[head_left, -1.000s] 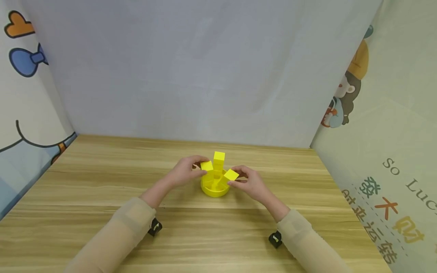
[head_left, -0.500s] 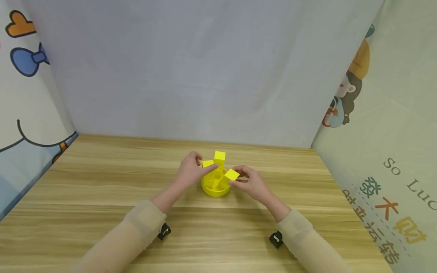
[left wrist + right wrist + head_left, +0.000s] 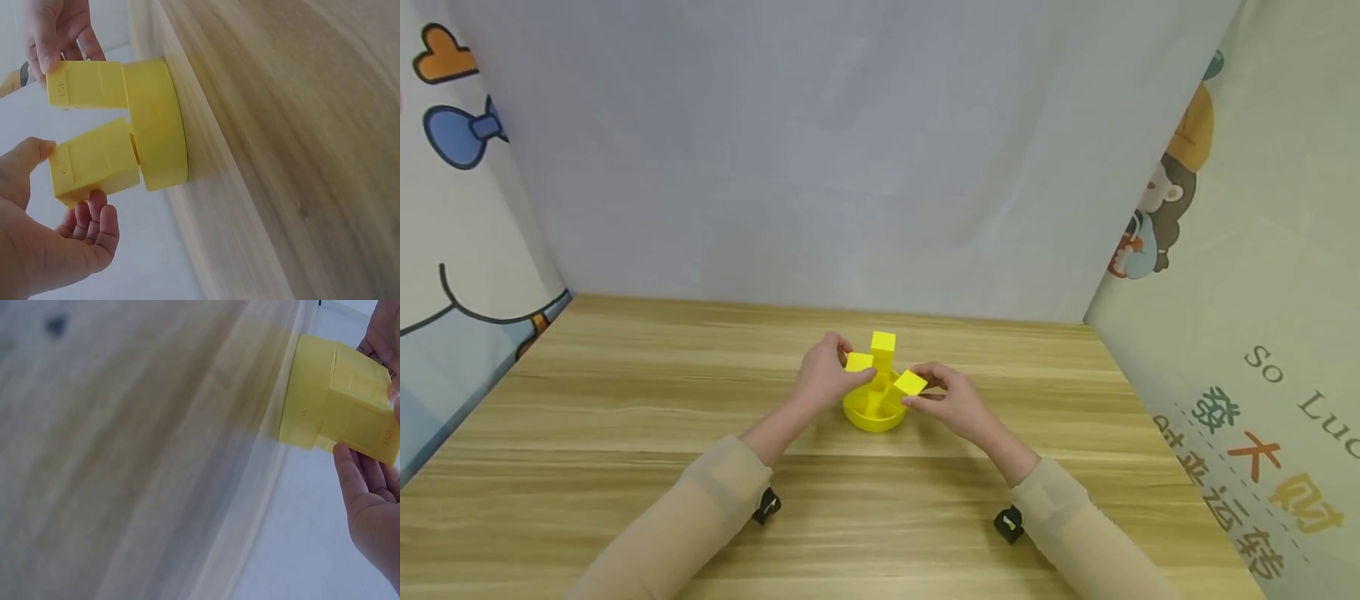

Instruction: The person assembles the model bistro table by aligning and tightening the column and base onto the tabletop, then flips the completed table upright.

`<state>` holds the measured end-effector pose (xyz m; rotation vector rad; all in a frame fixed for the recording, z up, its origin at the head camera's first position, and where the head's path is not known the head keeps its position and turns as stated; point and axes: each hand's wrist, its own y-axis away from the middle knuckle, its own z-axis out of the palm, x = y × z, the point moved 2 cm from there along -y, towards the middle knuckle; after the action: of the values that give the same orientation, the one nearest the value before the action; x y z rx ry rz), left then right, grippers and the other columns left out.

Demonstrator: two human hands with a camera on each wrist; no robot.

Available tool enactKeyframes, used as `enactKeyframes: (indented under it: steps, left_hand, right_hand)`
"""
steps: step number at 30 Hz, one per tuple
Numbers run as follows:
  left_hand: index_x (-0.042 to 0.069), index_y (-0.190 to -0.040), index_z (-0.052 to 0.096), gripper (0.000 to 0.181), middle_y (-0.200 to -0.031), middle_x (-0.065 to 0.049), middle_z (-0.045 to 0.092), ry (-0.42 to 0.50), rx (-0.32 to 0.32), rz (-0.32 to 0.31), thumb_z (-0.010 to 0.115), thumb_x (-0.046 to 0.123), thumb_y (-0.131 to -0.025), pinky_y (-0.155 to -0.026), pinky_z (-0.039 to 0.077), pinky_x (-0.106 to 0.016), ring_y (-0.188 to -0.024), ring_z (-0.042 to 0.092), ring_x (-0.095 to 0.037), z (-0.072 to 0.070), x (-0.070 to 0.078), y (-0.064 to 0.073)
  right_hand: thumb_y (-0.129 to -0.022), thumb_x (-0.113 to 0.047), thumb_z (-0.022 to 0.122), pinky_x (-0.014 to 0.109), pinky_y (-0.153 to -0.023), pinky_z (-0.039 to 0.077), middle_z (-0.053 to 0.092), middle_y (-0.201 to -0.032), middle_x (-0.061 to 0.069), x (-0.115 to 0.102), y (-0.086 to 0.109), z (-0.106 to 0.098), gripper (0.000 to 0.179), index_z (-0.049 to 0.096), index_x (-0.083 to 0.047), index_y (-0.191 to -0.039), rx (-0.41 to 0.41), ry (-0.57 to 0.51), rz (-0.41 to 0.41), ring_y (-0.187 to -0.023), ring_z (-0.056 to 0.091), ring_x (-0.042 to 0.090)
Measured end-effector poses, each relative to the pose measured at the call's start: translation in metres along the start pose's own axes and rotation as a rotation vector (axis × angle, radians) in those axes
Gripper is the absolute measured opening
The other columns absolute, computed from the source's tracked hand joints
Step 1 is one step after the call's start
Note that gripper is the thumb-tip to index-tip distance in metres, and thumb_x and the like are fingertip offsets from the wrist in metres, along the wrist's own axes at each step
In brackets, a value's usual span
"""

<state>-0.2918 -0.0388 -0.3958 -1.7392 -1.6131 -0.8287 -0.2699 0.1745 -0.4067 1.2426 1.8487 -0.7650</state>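
A round yellow base [image 3: 874,424] with a raised rim sits on the table. Three yellow rectangular blocks stand up from it. My left hand [image 3: 824,375] pinches the left block [image 3: 859,362] between thumb and fingers; in the left wrist view this block [image 3: 94,159] tilts slightly, its lower end at the base's rim. On the other side, my right hand [image 3: 953,403] holds the right block [image 3: 911,383], which leans outward. Behind them the back block [image 3: 883,342] stands upright, untouched. Where the blocks' lower ends meet the base's inside is partly hidden.
The wooden table [image 3: 880,517] extends around the base. A pale grey cloth [image 3: 820,150] hangs behind it, with printed sheets [image 3: 1247,250] at the sides. Black wrist cameras [image 3: 1009,524] hang under both sleeves.
My left hand let its fingers loosen from the left block, shifted slightly right and forward, and now pinches the block again. My right hand has stayed on its block.
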Motion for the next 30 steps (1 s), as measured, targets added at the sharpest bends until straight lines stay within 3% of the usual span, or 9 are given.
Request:
enactKeyframes:
  steps: [4,9,17,21,24,28,30]
  left_hand:
    - [0.004,-0.107,0.053,0.049,-0.095,-0.009,0.056,-0.008,-0.027,0.058,0.079,0.03,-0.075,-0.07,0.047,-0.029,-0.083,0.051,-0.022,-0.003,0.001,0.002]
    - [0.003,-0.104,0.06,0.042,-0.098,-0.008,0.062,-0.019,-0.076,0.175,0.079,0.025,-0.075,-0.076,0.051,-0.03,-0.086,0.057,-0.02,-0.006,-0.001,0.0]
    - [0.003,-0.114,0.064,0.036,-0.11,-0.008,0.066,-0.06,-0.261,0.393,0.072,0.013,-0.08,-0.086,0.051,-0.036,-0.094,0.058,-0.021,-0.011,-0.006,-0.003]
    - [0.004,-0.119,0.062,0.038,-0.119,-0.008,0.064,-0.048,-0.314,0.427,0.069,0.012,-0.083,-0.095,0.047,-0.04,-0.103,0.058,-0.021,-0.013,-0.011,-0.004]
    - [0.005,-0.121,0.06,0.042,-0.12,-0.008,0.062,-0.032,-0.319,0.421,0.072,0.017,-0.083,-0.097,0.046,-0.043,-0.107,0.057,-0.023,-0.011,-0.011,-0.002]
    - [0.005,-0.122,0.057,0.058,-0.117,-0.007,0.058,-0.047,-0.252,0.37,0.079,0.033,-0.076,-0.091,0.047,-0.04,-0.105,0.054,-0.023,-0.003,-0.008,0.002]
    - [0.005,-0.12,0.056,0.064,-0.112,-0.006,0.055,-0.073,-0.206,0.341,0.081,0.04,-0.072,-0.085,0.049,-0.036,-0.099,0.052,-0.021,0.001,-0.005,0.004]
  right_hand:
    - [-0.083,-0.025,0.073,0.032,-0.086,0.053,0.061,-0.118,0.012,-0.001,0.001,0.0,0.051,0.055,-0.003,-0.125,-0.001,-0.001,0.011,-0.102,0.062,0.025]
    - [-0.083,-0.025,0.073,0.033,-0.087,0.053,0.061,-0.118,0.013,-0.001,0.002,0.0,0.051,0.055,-0.003,-0.125,0.002,-0.011,0.019,-0.103,0.062,0.027]
    - [-0.084,-0.023,0.072,0.032,-0.084,0.054,0.06,-0.119,0.014,0.001,0.001,0.0,0.05,0.054,-0.003,-0.126,-0.001,-0.007,0.017,-0.104,0.062,0.029]
    - [-0.084,-0.019,0.071,0.032,-0.085,0.053,0.06,-0.12,0.016,0.001,0.0,0.0,0.049,0.054,-0.001,-0.126,-0.002,-0.003,0.019,-0.104,0.061,0.03]
    - [-0.086,-0.015,0.07,0.033,-0.087,0.052,0.059,-0.12,0.018,-0.012,0.005,0.0,0.047,0.053,0.002,-0.126,-0.006,0.002,0.019,-0.105,0.06,0.032]
    - [-0.087,-0.009,0.067,0.035,-0.088,0.052,0.058,-0.122,0.022,-0.03,0.011,-0.002,0.045,0.052,0.006,-0.126,-0.016,0.004,0.022,-0.106,0.059,0.035]
    - [-0.087,-0.01,0.068,0.035,-0.089,0.052,0.058,-0.123,0.021,-0.025,0.009,-0.001,0.045,0.052,0.005,-0.127,-0.016,0.006,0.026,-0.106,0.06,0.033]
